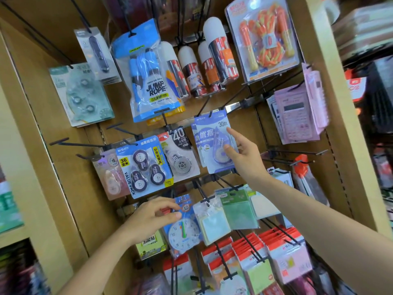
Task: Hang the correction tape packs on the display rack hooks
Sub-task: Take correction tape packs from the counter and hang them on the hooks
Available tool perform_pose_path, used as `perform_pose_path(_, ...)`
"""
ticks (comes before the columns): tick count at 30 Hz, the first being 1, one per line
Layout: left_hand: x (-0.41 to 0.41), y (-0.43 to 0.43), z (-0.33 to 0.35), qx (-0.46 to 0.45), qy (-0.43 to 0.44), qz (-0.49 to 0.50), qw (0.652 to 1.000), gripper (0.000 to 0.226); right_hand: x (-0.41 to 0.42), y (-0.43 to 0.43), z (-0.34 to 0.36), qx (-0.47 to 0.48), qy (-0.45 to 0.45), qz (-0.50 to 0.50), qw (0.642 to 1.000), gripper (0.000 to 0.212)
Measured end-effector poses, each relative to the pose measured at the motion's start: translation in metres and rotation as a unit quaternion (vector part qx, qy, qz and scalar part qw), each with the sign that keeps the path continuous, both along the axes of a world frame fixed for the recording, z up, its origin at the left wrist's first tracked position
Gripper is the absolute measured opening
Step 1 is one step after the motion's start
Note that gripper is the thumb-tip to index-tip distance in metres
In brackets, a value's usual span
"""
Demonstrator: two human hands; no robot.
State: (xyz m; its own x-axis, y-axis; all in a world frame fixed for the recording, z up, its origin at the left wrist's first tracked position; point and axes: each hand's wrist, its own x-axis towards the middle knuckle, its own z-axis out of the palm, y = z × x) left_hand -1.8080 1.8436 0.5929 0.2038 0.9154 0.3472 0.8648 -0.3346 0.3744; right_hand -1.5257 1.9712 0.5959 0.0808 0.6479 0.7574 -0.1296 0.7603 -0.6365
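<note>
- Background: wooden rack whose wire hooks carry carded stationery.
- 30m pack: hangs upright on its hook, long axis vertical.
- Right hand: at the pack's right edge, thumb clamped on its front, index finger straight; other fingers hidden.
- Left hand: below-left of the pack, fingers together, pinching a clock card.
- Assessment: the right hand is nearer; seating likely runs backward along the hook.

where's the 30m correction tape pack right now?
Head view, centre: the 30m correction tape pack hangs on a hook, right of the black 40 pack and left of the pink calculators, its right edge pinched by the right hand.
</note>
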Motion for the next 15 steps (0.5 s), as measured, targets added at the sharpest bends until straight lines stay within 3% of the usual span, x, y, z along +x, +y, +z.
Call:
perform_pose_path(3,0.0,0.0,0.0,0.0,0.008,0.003,1.0,0.059,-0.001,0.006,0.001,-0.032,-0.046,-0.037,0.998,0.05)
perform_pose_path(5,-0.001,0.002,-0.001,0.001,0.008,0.005,1.0,0.056,-0.002,0.005,0.0,-0.025,-0.117,-0.14,0.983,0.055)
perform_pose_path(9,-0.004,0.007,-0.004,0.016,-0.003,-0.009,1.0,0.064,-0.01,0.001,0.002,0.112,-0.271,-0.351,0.889,0.066)
perform_pose_path(12,-0.005,0.008,-0.003,0.027,0.012,-0.006,1.0,0.066,-0.02,0.004,0.014,0.13,-0.377,-0.385,0.833,0.076)
perform_pose_path(15,-0.006,0.008,-0.004,0.038,0.036,0.003,0.999,0.066,-0.029,0.014,0.028,0.104,-0.445,-0.383,0.803,0.078)
